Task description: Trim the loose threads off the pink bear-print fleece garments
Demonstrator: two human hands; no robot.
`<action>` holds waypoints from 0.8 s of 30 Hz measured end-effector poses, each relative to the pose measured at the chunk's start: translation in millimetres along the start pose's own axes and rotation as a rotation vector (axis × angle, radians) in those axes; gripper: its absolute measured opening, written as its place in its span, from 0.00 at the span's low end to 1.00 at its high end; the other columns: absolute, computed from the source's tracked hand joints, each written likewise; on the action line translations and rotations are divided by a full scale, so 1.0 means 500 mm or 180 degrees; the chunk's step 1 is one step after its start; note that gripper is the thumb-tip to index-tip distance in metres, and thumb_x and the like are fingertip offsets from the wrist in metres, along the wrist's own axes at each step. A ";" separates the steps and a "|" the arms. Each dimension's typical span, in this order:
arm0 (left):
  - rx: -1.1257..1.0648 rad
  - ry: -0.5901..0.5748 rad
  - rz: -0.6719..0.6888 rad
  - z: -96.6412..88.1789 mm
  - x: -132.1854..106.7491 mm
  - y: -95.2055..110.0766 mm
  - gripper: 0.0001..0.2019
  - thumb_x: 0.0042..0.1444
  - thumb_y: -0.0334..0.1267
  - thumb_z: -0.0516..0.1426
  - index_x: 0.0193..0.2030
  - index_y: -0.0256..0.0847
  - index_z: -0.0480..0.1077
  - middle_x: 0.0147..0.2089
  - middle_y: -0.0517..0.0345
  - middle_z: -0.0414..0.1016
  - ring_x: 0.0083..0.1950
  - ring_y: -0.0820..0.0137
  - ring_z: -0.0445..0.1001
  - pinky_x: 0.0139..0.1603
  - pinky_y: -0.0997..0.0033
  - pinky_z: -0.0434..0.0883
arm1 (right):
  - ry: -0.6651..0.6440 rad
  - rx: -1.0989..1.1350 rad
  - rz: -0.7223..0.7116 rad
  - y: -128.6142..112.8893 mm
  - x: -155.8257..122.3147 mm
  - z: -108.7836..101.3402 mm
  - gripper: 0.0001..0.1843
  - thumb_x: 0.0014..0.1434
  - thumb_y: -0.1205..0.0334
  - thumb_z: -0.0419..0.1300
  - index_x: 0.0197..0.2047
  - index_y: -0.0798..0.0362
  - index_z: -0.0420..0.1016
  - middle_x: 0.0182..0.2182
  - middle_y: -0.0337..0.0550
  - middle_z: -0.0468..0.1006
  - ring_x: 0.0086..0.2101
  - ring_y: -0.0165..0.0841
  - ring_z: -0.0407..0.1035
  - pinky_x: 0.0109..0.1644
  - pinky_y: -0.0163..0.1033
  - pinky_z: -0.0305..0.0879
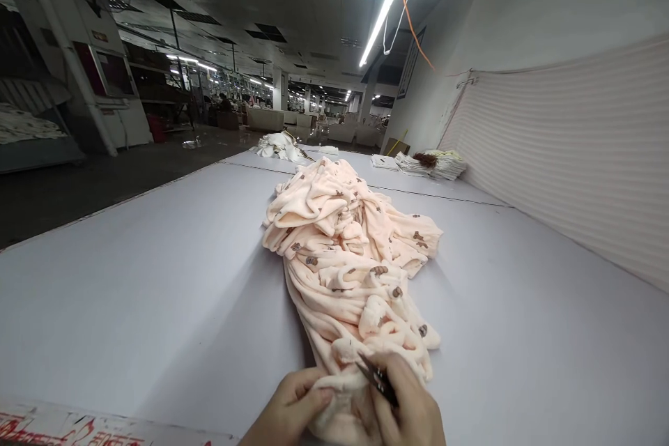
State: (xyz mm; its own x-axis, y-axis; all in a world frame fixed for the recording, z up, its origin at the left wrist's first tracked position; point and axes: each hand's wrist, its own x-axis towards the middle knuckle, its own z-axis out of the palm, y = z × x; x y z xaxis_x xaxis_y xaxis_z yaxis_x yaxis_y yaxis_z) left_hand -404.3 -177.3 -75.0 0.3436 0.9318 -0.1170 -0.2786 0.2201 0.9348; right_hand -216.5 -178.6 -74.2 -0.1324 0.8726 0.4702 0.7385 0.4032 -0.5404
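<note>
A heap of peach fleece cloth (pixel 345 251) with small brown bear prints lies bunched along the white table (pixel 157 279), running from the middle toward me. My left hand (pixel 293 408) pinches the near end of the cloth, fingers closed on it. My right hand (pixel 410 404) is closed around small dark thread snips (pixel 377 378), whose tips rest against the cloth right beside my left fingers.
Farther down the table lie a white cloth pile (pixel 279 146) and stacks of folded pieces (pixel 431 164). A striped fabric sheet (pixel 575 146) hangs along the right wall. Dark factory floor and shelving (pixel 31 132) are on the left. Red lettering (pixel 67 428) marks the near table edge.
</note>
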 end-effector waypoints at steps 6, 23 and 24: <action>-0.1244 -0.0107 -0.0141 0.007 0.005 0.035 0.12 0.54 0.40 0.58 0.36 0.36 0.80 0.34 0.49 0.81 0.43 0.57 0.75 0.51 0.60 0.66 | -0.0323 -0.0070 0.0259 -0.011 0.042 -0.030 0.05 0.57 0.66 0.53 0.29 0.48 0.64 0.23 0.34 0.72 0.25 0.31 0.69 0.28 0.32 0.65; -0.1349 -0.0040 -0.0123 0.005 0.014 0.031 0.13 0.58 0.40 0.56 0.38 0.35 0.79 0.37 0.49 0.81 0.47 0.58 0.74 0.53 0.61 0.65 | -0.0447 -0.0144 -0.0360 -0.021 0.035 -0.048 0.11 0.63 0.53 0.55 0.43 0.45 0.76 0.35 0.40 0.80 0.34 0.31 0.77 0.35 0.28 0.72; -0.1380 -0.0148 -0.0118 0.010 0.013 0.037 0.13 0.59 0.40 0.56 0.39 0.34 0.79 0.38 0.48 0.81 0.48 0.57 0.74 0.54 0.60 0.64 | -0.0371 -0.0211 -0.0431 -0.024 0.031 -0.047 0.13 0.62 0.51 0.55 0.43 0.45 0.76 0.35 0.40 0.80 0.33 0.32 0.76 0.33 0.29 0.72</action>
State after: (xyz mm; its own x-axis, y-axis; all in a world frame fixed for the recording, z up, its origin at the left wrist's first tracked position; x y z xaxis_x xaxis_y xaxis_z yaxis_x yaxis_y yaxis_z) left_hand -402.6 -168.6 -56.9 0.3977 0.9092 -0.1233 -0.6126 0.3632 0.7020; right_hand -212.0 -176.6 -44.2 -0.3065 0.8391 0.4494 0.7502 0.5035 -0.4286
